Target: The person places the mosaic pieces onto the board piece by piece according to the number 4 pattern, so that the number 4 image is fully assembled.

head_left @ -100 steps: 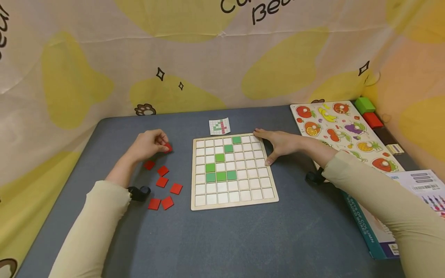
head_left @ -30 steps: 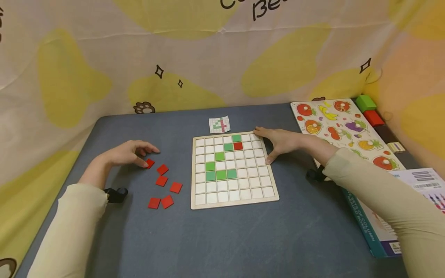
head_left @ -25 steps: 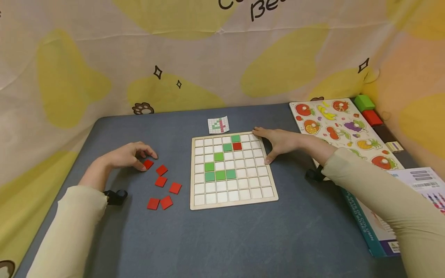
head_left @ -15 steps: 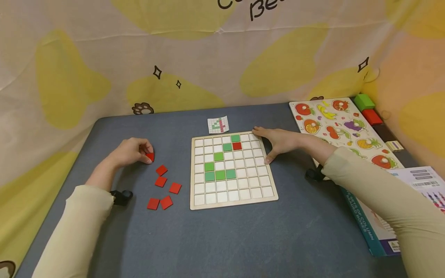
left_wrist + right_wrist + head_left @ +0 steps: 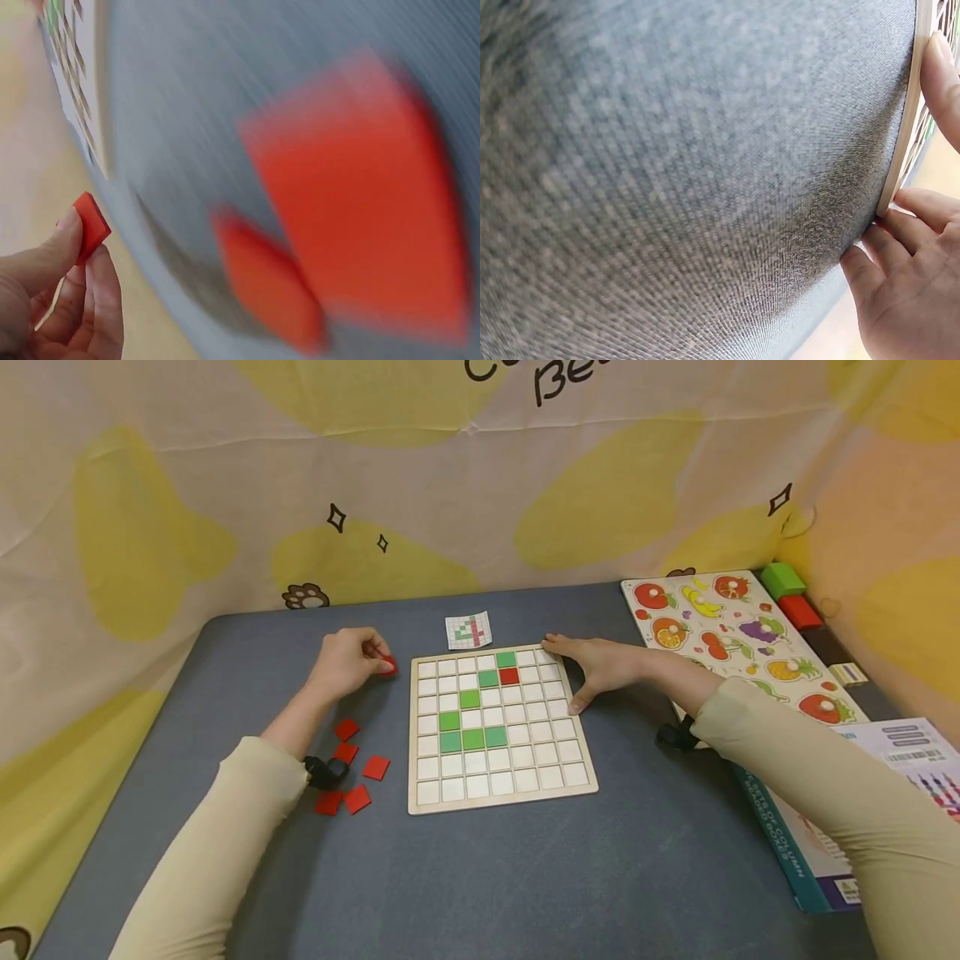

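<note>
Between thumb and fingers my left hand (image 5: 347,662) pinches a red square tile (image 5: 388,667), just left of the board's upper left corner. The left wrist view shows this red tile (image 5: 92,227) tilted at the fingertips. The wooden grid board (image 5: 503,804) has white squares, with several green tiles (image 5: 473,739) in a diagonal and a short row. One red tile (image 5: 509,677) lies in its second row. My right hand (image 5: 603,667) rests against the board's upper right corner and right edge, fingers spread. In the right wrist view the thumb (image 5: 939,75) touches the board's rim.
Several loose red tiles (image 5: 377,767) lie left of the board, some close under my left wrist. A small pattern card (image 5: 468,631) sits behind the board. On the right are a fruit picture board (image 5: 720,652), a green block (image 5: 782,579) and a teal-edged box (image 5: 780,852).
A red tile has gone into the board's second row. My left hand went back, picked up another red tile and carried it rightward toward the board. My right hand stayed in place.
</note>
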Motion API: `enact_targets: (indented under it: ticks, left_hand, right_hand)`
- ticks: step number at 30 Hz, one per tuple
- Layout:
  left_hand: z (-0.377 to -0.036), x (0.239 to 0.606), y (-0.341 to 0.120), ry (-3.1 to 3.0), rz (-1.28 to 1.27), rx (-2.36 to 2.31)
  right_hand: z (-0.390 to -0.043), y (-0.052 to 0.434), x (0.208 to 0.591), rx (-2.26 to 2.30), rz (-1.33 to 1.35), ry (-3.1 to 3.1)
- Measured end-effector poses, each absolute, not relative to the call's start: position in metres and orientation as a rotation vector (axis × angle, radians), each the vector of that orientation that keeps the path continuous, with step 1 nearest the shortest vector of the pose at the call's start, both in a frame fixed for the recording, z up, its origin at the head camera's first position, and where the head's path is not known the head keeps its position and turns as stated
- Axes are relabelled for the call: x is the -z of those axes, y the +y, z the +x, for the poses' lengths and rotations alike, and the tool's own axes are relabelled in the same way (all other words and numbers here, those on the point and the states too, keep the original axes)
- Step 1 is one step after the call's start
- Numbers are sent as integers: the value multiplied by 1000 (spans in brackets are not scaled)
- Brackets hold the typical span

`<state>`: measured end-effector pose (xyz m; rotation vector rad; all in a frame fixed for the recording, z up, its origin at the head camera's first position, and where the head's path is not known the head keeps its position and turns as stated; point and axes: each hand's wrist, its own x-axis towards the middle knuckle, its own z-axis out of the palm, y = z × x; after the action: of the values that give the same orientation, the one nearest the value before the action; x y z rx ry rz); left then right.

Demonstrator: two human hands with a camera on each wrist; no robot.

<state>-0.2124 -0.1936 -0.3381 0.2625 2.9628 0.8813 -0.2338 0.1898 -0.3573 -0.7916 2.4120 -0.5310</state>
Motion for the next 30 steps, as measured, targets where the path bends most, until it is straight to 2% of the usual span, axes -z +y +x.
enact_targets:
  ticks: [15,30]
  left_hand:
    - [-198,340,-75,2705,561,-945]
    - [-193,351,-45,2768,748,-688]
  right_hand:
    - [-233,191,357,549,-785,2403]
    - [-232,190,358,552,-791,2399]
